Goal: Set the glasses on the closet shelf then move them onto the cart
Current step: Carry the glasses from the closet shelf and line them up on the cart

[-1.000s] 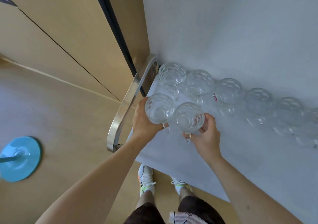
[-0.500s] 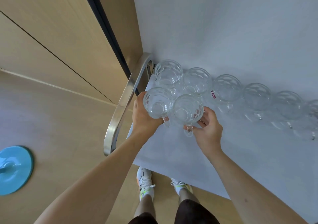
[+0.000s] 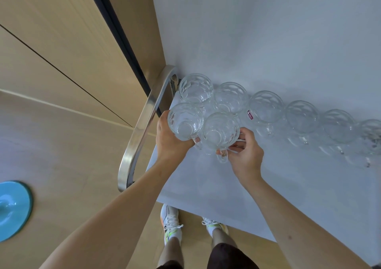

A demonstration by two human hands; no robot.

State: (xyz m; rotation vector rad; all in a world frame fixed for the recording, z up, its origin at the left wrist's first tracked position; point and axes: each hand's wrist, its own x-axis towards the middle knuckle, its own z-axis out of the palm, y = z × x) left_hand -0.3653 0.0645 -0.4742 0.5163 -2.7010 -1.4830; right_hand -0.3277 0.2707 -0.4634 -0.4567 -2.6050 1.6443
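Two clear dimpled glass mugs stand side by side near the left end of the white cart top (image 3: 206, 186). My left hand (image 3: 169, 142) grips the left mug (image 3: 184, 122) round its side. My right hand (image 3: 245, 153) holds the right mug (image 3: 220, 130) with fingers curled at its side near the handle. Directly behind them a row of several more glass mugs (image 3: 266, 107) runs along the cart's far side towards the right edge of the view. One mug in that row carries a small red sticker (image 3: 249, 114).
The cart's curved steel handle (image 3: 140, 132) stands just left of my left hand. Behind it is a wooden closet door with a dark edge (image 3: 115, 27). A blue round base (image 3: 12, 209) lies on the floor at far left. My feet (image 3: 171, 223) are under the cart's near edge.
Both hands have carried the two mugs a little farther away, close up to the back row. The camera has shifted slightly.
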